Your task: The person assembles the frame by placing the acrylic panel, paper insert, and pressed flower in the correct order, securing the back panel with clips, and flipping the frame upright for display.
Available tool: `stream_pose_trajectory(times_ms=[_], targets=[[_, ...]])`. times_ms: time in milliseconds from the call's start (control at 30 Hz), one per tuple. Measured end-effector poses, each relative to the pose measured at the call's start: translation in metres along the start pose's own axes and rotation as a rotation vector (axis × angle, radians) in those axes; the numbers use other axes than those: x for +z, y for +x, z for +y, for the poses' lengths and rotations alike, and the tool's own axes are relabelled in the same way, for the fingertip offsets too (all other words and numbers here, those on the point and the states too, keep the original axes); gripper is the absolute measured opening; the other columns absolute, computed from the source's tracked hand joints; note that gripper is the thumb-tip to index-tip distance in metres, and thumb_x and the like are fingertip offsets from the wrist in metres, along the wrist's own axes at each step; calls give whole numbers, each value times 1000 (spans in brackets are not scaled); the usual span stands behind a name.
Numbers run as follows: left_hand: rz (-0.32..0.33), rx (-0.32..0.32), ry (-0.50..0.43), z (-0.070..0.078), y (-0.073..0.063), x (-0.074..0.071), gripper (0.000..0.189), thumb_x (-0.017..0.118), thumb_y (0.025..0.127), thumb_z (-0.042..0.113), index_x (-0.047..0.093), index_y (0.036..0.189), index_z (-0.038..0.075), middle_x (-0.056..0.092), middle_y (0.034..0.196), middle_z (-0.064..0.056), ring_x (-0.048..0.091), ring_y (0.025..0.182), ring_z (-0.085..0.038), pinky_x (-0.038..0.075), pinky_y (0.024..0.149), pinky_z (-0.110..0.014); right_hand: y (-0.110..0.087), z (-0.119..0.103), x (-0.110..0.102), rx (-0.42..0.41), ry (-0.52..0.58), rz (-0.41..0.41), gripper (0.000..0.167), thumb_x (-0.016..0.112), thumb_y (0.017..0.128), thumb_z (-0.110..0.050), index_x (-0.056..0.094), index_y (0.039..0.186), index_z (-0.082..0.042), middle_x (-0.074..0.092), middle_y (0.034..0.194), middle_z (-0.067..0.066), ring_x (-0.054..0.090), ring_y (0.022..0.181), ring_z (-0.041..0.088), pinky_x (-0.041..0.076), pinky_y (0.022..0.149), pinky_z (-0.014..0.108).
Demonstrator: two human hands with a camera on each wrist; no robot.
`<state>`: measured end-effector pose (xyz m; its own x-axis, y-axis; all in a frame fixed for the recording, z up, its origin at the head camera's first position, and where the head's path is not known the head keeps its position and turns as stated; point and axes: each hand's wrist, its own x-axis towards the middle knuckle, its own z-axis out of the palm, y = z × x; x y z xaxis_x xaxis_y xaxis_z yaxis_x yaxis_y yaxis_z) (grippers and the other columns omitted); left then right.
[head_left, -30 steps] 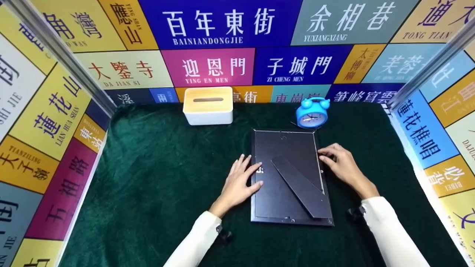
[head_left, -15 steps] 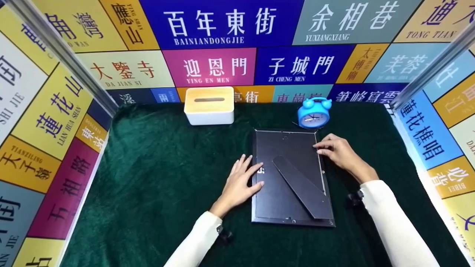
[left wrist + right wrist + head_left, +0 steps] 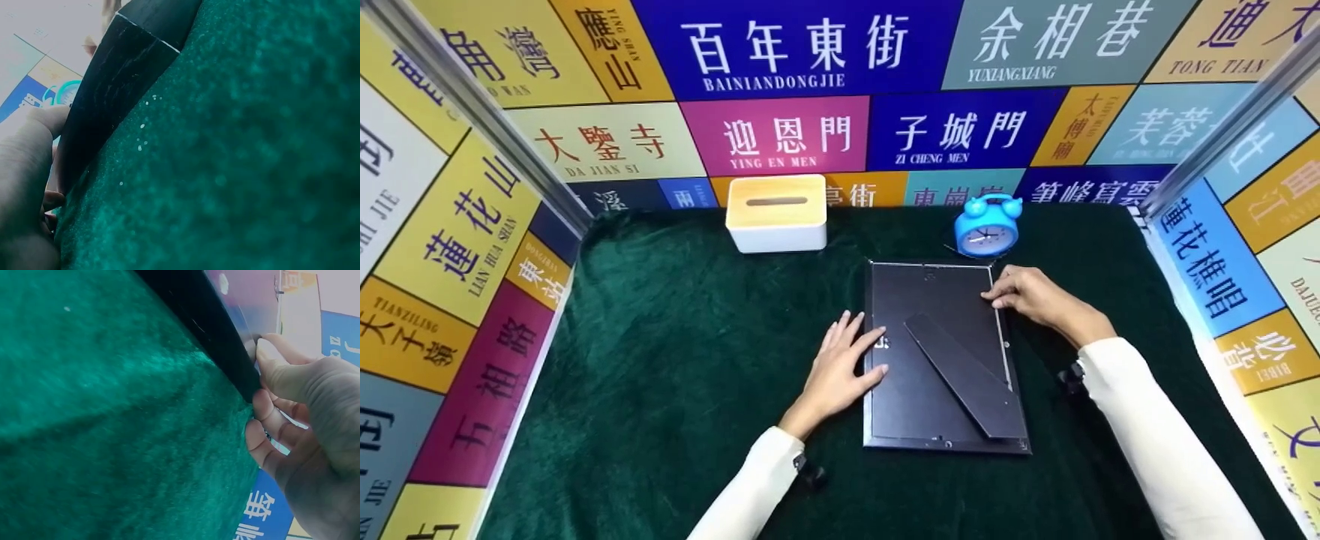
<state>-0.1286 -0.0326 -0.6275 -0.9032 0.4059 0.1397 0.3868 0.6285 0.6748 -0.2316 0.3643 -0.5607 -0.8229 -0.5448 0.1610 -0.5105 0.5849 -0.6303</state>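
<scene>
A dark picture frame point(image 3: 901, 401) lies back side up on green cloth, its easel leg point(image 3: 964, 379) slanting across the backing. My left hand point(image 3: 836, 371) rests at the left edge, fingers spread, with the thumb and forefinger reaching over the rim. From the left wrist camera, the frame's black side point(image 3: 107, 84) rises beside that hand. My right hand point(image 3: 1024, 292) is at the upper right edge, thumb and forefinger together on the rim. In the right wrist view, the other fingers point(image 3: 261, 405) curl against the frame's outer side.
Behind the frame stands a blue twin-bell alarm clock point(image 3: 987, 229), near its top right corner. A white tissue box point(image 3: 776, 236) with a wooden lid is at the back left. Printed panels point(image 3: 787, 135) wall in the cloth-covered table point(image 3: 675, 360) on three sides.
My right hand has slid up the frame's right edge, from near the middle toward the top corner. The left hand and the frame stay put; the head view shifts slightly.
</scene>
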Motion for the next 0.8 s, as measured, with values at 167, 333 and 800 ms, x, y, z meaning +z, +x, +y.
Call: stream_pose_trajectory(times_ms=[167, 333, 800], targets=[[-12, -1, 5, -1, 0, 1, 65, 70, 103, 49, 57, 162, 26, 33, 179, -14, 15, 170, -37, 15, 134, -63, -1, 1, 0, 2, 20, -2, 19, 80, 91, 12, 85, 108, 5, 72, 89, 12, 66, 87, 23, 47, 81, 9], [-1, 8, 2, -1, 0, -1, 65, 70, 102, 48, 58, 162, 24, 35, 178, -16, 16, 169, -38, 15, 133, -64, -11, 7, 8, -8, 43, 53, 21, 77, 95, 11, 83, 114, 6, 72, 91, 13, 62, 85, 16, 44, 79, 8], [24, 14, -118, 2, 1, -15, 67, 75, 101, 33, 56, 162, 10, 45, 172, -16, 26, 166, -37, 26, 131, -61, -24, 20, 18, 94, 110, 138, 29, 77, 98, 6, 81, 126, 1, 77, 107, 19, 61, 86, 9, 47, 77, 10]])
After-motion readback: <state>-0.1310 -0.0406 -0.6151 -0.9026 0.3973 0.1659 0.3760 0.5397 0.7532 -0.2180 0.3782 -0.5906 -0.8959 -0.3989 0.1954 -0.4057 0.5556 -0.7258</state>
